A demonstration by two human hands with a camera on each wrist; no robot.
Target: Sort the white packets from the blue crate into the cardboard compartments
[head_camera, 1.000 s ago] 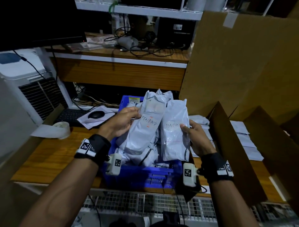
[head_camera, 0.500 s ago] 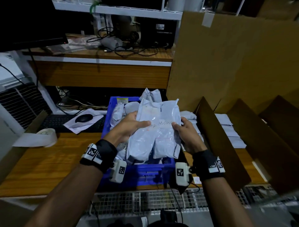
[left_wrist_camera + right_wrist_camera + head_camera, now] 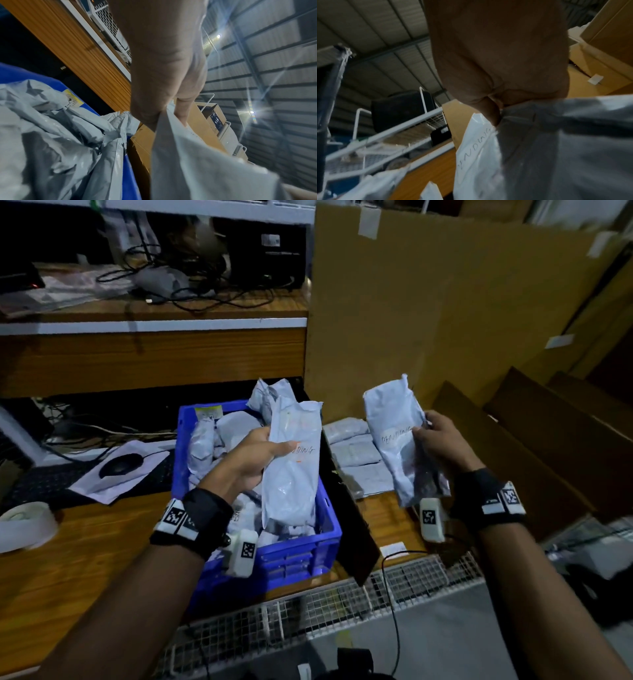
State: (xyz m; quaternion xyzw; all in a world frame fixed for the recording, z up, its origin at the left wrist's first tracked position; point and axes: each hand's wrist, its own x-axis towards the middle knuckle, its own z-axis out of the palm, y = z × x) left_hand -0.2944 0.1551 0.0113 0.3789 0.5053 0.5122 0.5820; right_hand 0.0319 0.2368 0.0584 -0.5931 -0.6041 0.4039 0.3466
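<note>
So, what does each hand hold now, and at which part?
The left hand grips one packet at its left edge, near the middle. The right hand grips another packet at its right edge.

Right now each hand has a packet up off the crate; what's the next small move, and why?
Probably lower the right hand and set its packet on the stack in the nearest cardboard compartment. Its label reads PENDING, it already hangs over that compartment, and the left hand's packet is over the blue crate.

Handwritten "PENDING" stands on the right-hand packet (image 3: 476,152); the left-hand packet (image 3: 291,470) shows only "…DING".
</note>
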